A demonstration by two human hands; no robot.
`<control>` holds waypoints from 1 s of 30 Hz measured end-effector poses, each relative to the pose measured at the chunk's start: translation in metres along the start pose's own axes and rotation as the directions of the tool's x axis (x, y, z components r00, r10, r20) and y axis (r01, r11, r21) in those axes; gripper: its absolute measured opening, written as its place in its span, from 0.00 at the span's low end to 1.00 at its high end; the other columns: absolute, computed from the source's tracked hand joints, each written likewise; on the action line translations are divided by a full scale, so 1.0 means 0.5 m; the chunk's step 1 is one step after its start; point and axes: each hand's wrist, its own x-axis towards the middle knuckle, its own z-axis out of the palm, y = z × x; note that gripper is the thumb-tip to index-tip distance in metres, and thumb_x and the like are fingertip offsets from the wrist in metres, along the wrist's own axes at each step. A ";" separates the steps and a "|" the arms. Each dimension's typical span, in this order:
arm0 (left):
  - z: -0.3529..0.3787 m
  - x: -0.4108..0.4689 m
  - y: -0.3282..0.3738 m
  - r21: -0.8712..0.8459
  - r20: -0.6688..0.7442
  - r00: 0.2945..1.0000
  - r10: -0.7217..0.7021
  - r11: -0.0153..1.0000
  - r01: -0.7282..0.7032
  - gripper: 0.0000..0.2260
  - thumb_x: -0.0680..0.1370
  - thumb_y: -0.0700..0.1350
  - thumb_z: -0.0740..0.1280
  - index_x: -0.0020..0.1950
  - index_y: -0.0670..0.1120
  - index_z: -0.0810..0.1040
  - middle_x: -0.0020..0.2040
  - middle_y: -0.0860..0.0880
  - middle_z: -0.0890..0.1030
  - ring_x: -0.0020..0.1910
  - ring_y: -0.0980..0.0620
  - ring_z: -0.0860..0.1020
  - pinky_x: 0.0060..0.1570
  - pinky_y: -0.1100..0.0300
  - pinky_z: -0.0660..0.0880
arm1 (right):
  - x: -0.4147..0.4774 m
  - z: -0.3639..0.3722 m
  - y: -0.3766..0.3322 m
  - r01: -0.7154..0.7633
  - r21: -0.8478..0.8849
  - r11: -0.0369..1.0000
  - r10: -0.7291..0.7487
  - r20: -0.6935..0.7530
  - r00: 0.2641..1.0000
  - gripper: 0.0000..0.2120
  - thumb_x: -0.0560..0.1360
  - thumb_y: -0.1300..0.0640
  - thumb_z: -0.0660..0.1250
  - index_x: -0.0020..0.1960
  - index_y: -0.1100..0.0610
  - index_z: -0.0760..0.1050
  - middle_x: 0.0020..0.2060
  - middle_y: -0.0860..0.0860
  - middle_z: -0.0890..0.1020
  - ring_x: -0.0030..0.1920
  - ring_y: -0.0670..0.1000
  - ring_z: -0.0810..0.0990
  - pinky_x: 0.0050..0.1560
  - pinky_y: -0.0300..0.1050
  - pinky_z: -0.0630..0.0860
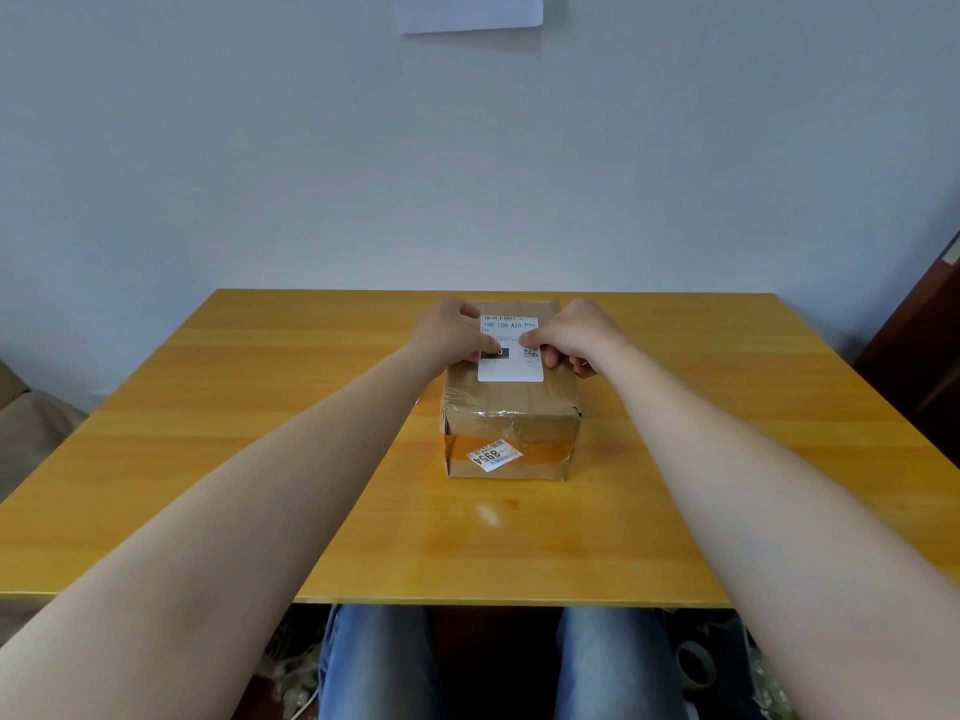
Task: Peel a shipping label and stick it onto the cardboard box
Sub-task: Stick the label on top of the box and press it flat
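Observation:
A taped brown cardboard box (511,413) stands in the middle of the wooden table (208,433). A white shipping label (510,368) with printed codes lies flat on the box's top. My left hand (451,332) rests on the label's left edge, thumb pressing on its dark printed patch. My right hand (579,335) sits on the label's right edge, with thumb and fingers pinched at the edge by the QR code. A small older sticker (492,453) reading 8954 sits on orange tape on the box's front face.
A pale wall rises right behind the table, with a white sheet (470,10) pinned at the top. A dark wooden piece (919,366) stands at the right. A tape roll (693,662) lies on the floor under the table, beside my knees.

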 end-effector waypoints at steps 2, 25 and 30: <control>0.000 0.001 0.000 0.021 -0.010 1.000 0.000 1.000 0.001 0.29 0.69 0.44 0.83 0.66 0.45 0.76 0.49 0.50 0.85 0.42 0.52 0.86 0.51 0.50 0.85 | -0.001 -0.001 -0.002 0.007 -0.017 1.000 -0.007 -0.008 1.000 0.14 0.74 0.51 0.78 0.44 0.63 0.85 0.23 0.51 0.82 0.20 0.49 0.67 0.23 0.36 0.66; 0.002 0.000 0.006 0.021 -0.024 0.999 -0.031 0.999 0.031 0.18 0.74 0.43 0.79 0.61 0.45 0.79 0.41 0.51 0.84 0.40 0.51 0.85 0.54 0.49 0.84 | -0.008 0.003 -0.001 0.024 -0.050 0.998 -0.025 -0.021 0.999 0.14 0.73 0.50 0.78 0.41 0.62 0.85 0.26 0.51 0.82 0.20 0.50 0.67 0.24 0.36 0.65; 0.002 0.002 0.008 0.004 -0.035 0.998 -0.048 0.999 0.048 0.15 0.78 0.42 0.76 0.63 0.44 0.78 0.41 0.50 0.84 0.40 0.51 0.84 0.54 0.49 0.84 | -0.009 0.001 -0.001 0.018 -0.022 1.000 -0.019 -0.020 1.000 0.15 0.73 0.51 0.78 0.45 0.64 0.85 0.27 0.52 0.83 0.20 0.50 0.68 0.24 0.36 0.66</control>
